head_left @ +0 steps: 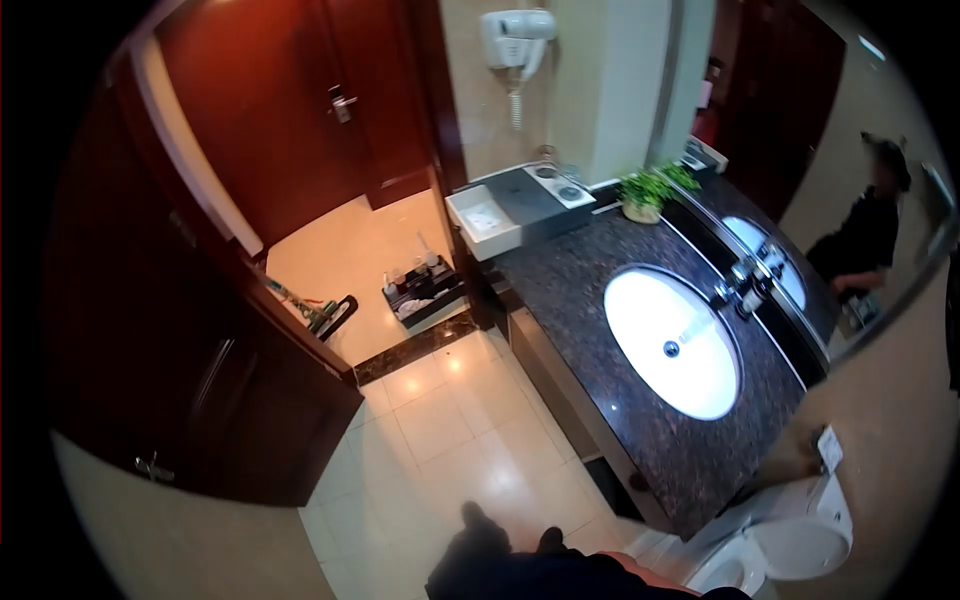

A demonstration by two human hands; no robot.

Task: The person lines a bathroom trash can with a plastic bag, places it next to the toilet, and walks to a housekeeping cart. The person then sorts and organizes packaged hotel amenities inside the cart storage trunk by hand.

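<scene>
You stand on the pale tiled floor [440, 430] of a bathroom, and both your hands are outside the direct view. Only a strip of bare skin, which seems to be your arm [650, 572], is visible at the bottom edge, beside dark clothing. For this reason I cannot tell how far the fingers of either hand are open, nor if they have hold of anything. Nearest to this arm is the white toilet [800, 545], at the lower right, and just beside it is the near corner of the dark stone counter [550, 290]. In the counter is set an oval white basin [635, 315], with the tap [738, 275] at its mirror side and a dark bottle [755, 297] next to the tap. Farther along the counter there are a green plant [643, 198] in a pot and a grey and white tray [525, 200] near the wall, where a white hair dryer [515, 40] hangs above. The mirror [850, 80] shows a person in dark clothes with a bent arm, but the reflected hand is too blurred for telling its fingers. At the left, a dark wooden door [170, 300] stands open. Beyond the threshold, well apart from you, a black caddy [436, 308] with several bottles stands on the floor, and a floor tool [335, 318] with a dark head lies near it.
</scene>
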